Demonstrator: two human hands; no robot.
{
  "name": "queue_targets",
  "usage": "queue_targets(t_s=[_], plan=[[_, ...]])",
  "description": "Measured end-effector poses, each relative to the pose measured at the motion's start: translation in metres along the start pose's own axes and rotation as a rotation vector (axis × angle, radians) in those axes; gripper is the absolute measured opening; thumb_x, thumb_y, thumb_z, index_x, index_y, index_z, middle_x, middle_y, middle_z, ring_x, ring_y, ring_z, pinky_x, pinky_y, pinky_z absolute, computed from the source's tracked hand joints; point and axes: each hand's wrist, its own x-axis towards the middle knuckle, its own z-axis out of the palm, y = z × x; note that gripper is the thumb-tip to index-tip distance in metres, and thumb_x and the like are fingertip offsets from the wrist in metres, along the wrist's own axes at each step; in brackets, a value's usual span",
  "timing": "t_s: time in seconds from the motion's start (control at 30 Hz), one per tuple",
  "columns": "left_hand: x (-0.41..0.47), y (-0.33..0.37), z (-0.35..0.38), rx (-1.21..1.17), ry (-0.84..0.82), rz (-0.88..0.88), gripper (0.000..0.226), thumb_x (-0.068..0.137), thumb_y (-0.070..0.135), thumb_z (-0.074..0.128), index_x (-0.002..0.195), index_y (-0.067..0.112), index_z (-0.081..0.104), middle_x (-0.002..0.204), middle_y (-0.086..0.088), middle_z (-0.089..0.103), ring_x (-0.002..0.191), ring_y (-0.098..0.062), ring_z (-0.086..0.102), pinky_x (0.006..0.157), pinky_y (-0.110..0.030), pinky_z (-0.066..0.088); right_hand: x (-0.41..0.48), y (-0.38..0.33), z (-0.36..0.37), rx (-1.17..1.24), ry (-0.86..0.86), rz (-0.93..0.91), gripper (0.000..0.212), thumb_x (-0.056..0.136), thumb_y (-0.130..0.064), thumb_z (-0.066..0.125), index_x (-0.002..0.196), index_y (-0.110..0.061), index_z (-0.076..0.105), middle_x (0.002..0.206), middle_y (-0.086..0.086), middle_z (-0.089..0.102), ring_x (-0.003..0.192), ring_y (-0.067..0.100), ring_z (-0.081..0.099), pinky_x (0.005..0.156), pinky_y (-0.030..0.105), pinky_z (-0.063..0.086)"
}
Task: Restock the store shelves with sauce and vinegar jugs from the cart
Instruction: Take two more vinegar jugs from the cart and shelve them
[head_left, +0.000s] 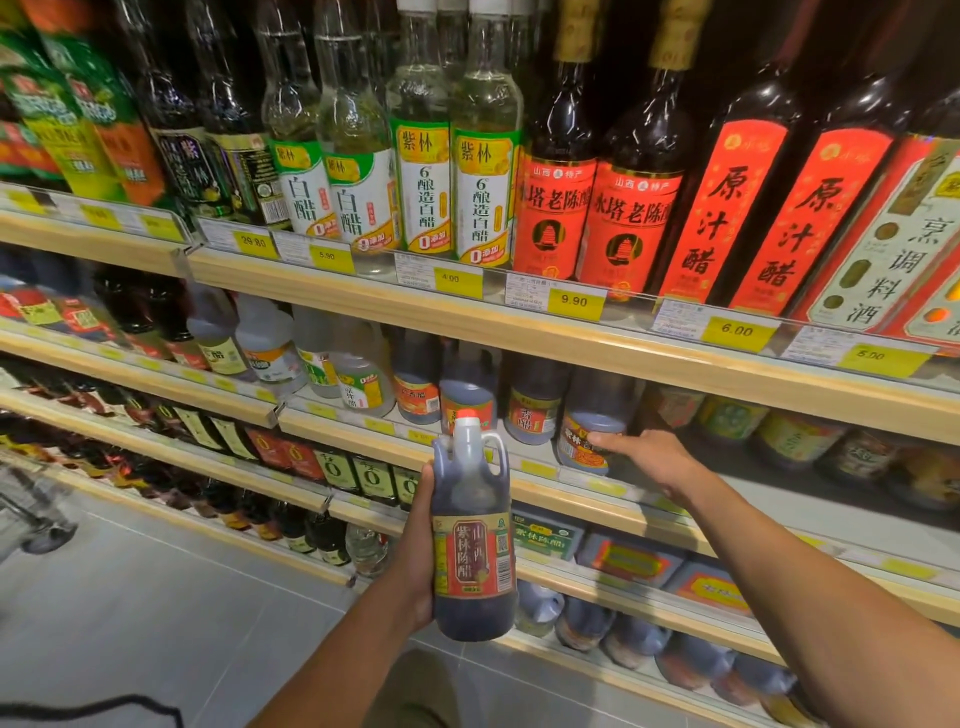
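The left hand (420, 525) curls its fingers round the body of a dark vinegar jug (474, 540). It holds the jug upright in the near middle, in front of the shelves and not yet on one. The right hand (655, 460) reaches farther in and holds nothing. Its fingers (613, 440) are stretched almost straight, the tips touching a matching jug (586, 434) at the front of the middle shelf (540, 470). More dark jugs stand just to the left of that one.

The step in hand looks like finding or clearing the slot for the held jug. To do it well, the right hand would push the matching jug straight back so it stays upright. The left hand would then set the new jug in front, label outward and handle away, lifting its red cap (466, 414) clear of the shelf above.

The held jug's red label reads 山西 紫林陈醋. On the top shelf, the clear bottles (480, 171) carry 紫林 and 6° 酿造白醋, with 0添加 at the foot, and two to their left read 白醋. The dark bottles (553, 208) to the right read 山西特产 and 水塔老陈醋. Farther right, the tall red labels (800, 228) read 原汁醋. The yellow price tags (575, 301) show 5.90, 4.00, 9.90, 6.00 and 5.00.
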Motion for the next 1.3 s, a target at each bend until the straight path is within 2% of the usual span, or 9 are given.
queue_targets(t_s=[0.13,0.23,0.37,0.6,0.77,0.87,0.97,1.17,1.3], plan=[[-0.002,0.002,0.002,0.016,0.015,0.0,0.092,0.081,0.083,0.048,0.136,0.011,0.06,0.123,-0.026,0.068,0.106,-0.04,0.068,0.095,-0.05,0.053,-0.004,-0.002,-0.003,-0.072,-0.047,0.004,0.061,0.065,-0.06,0.084,0.097,-0.013,0.062,0.105,0.002,0.059,0.08,0.005,0.054,0.075,0.03,0.043],[-0.007,0.002,0.008,0.034,0.015,0.012,0.091,0.079,0.085,0.052,0.133,0.013,0.064,0.123,-0.026,0.068,0.108,-0.041,0.068,0.096,-0.052,0.054,-0.009,-0.006,-0.009,-0.126,-0.083,-0.01,0.058,0.066,-0.062,0.083,0.085,-0.014,0.057,0.108,0.005,0.062,0.086,0.01,0.058,0.075,0.033,0.045],[-0.018,0.001,0.02,0.06,0.005,0.018,0.088,0.077,0.086,0.053,0.128,0.017,0.068,0.122,-0.025,0.069,0.108,-0.041,0.069,0.098,-0.054,0.054,-0.022,-0.011,-0.016,-0.071,-0.115,-0.027,0.067,0.066,-0.054,0.087,0.11,-0.007,0.069,0.112,0.008,0.07,0.101,0.023,0.066,0.094,0.04,0.053],[-0.042,-0.01,0.059,0.059,-0.105,-0.001,0.085,0.081,0.085,0.05,0.13,0.017,0.067,0.126,-0.026,0.066,0.109,-0.04,0.068,0.096,-0.053,0.054,-0.096,0.003,-0.037,0.06,-0.15,-0.13,0.086,0.073,-0.04,0.088,0.145,-0.019,0.047,0.143,-0.005,0.051,0.128,0.015,0.053,0.112,0.041,0.042],[-0.053,-0.026,0.102,0.085,-0.215,-0.027,0.086,0.079,0.086,0.052,0.125,0.016,0.07,0.111,-0.021,0.071,0.095,-0.033,0.071,0.086,-0.045,0.057,-0.174,0.011,-0.048,0.238,-0.434,-0.088,0.038,0.091,-0.028,0.073,0.125,-0.014,0.065,0.12,0.011,0.072,0.103,0.017,0.07,0.095,0.04,0.055],[-0.054,-0.039,0.126,0.102,-0.248,-0.055,0.09,0.078,0.087,0.052,0.131,0.016,0.066,0.121,-0.022,0.069,0.102,-0.037,0.069,0.093,-0.05,0.054,-0.212,0.019,-0.051,0.273,-0.504,-0.06,0.042,0.093,-0.029,0.07,0.129,-0.01,0.06,0.113,0.011,0.072,0.101,0.02,0.068,0.097,0.045,0.052],[-0.055,-0.053,0.145,0.089,-0.264,-0.071,0.089,0.078,0.087,0.052,0.128,0.016,0.069,0.119,-0.022,0.071,0.1,-0.034,0.072,0.085,-0.044,0.057,-0.236,0.028,-0.059,0.314,-0.425,-0.051,0.042,0.091,-0.031,0.072,0.129,-0.017,0.059,0.12,0.008,0.072,0.113,0.02,0.068,0.1,0.047,0.054],[-0.055,-0.068,0.175,0.06,-0.332,-0.083,0.085,0.077,0.085,0.054,0.119,0.015,0.075,0.111,-0.021,0.073,0.096,-0.032,0.073,0.083,-0.043,0.061,-0.255,0.04,-0.068,0.316,-0.382,-0.043,0.046,0.08,-0.053,0.077,0.119,-0.031,0.068,0.111,-0.009,0.076,0.103,0.006,0.071,0.078,0.022,0.054],[-0.045,-0.068,0.19,0.12,-0.297,-0.107,0.083,0.083,0.085,0.041,0.112,0.017,0.078,0.109,-0.02,0.075,0.093,-0.029,0.076,0.074,-0.036,0.061,-0.247,0.047,-0.07,0.384,-0.342,-0.041,0.041,0.082,-0.046,0.079,0.116,-0.025,0.073,0.113,0.001,0.076,0.108,0.017,0.071,0.086,0.027,0.054]])
